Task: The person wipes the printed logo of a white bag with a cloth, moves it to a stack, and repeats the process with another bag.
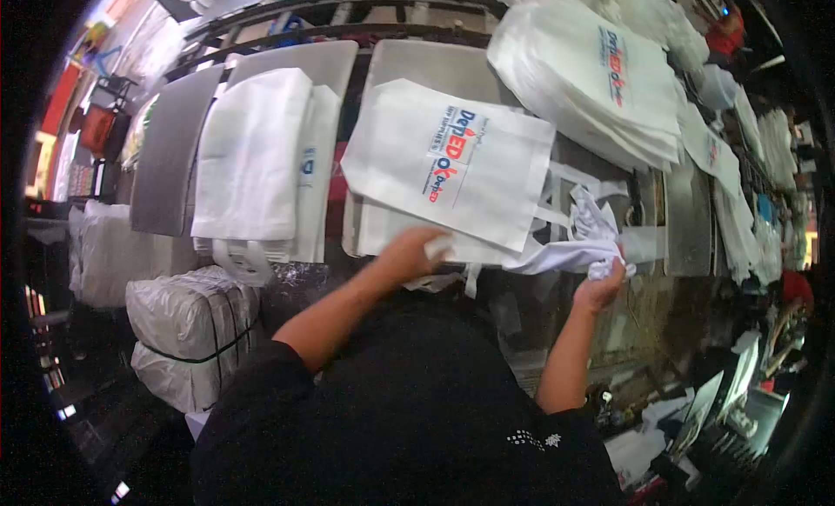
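My right hand (602, 287) is closed around a crumpled white cloth (574, 252) at the right end of a printed white bag. This bag (496, 171), with blue and red lettering, lies on a grey board in front of me. My left hand (416, 254) is at the bag's near edge, blurred by motion, with its fingers bent round a small white piece I cannot make out. White straps (550, 212) stick out from the bag's right side, next to the cloth.
Folded white bags (248, 158) lie on a board to the left. A thick stack of printed bags (591, 80) stands at the back right. A strapped, plastic-wrapped bundle (191, 332) sits low at the left. People are partly visible at the far right.
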Motion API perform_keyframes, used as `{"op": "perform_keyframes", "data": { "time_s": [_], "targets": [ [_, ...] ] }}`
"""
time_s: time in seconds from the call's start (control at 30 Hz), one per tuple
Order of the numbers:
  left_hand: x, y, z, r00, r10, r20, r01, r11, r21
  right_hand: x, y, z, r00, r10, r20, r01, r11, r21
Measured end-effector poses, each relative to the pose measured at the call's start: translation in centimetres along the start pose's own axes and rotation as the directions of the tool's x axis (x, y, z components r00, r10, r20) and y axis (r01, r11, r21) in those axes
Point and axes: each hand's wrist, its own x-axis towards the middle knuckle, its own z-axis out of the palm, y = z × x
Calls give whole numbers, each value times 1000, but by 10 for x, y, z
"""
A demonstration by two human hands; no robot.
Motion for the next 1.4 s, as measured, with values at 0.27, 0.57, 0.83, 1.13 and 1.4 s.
{"op": "perform_keyframes", "data": {
  "time_s": [0.27, 0.57, 0.83, 1.13, 1.4],
  "targets": [
    [16, -57, -13, 966, 204, -159, -42, 730, 682, -26, 56, 26, 787, -295, 541, 562, 705, -433],
    [7, -45, 13, 988, 150, -49, -86, 770, 632, -117, 164, 85, 172, 136, 976, 909, 359, -210],
    [6, -56, 21, 994, 52, -100, 4, 873, 488, -133, 152, 99, 86, 185, 979, 885, 437, -161],
    [8, -58, 19, 987, 31, -157, 28, 932, 361, -125, 156, 107, 93, 226, 970, 896, 405, -180],
    [9, -58, 19, 986, 18, -166, 42, 937, 348, -122, 161, 117, 180, 220, 959, 912, 327, -246]
  ]
}}
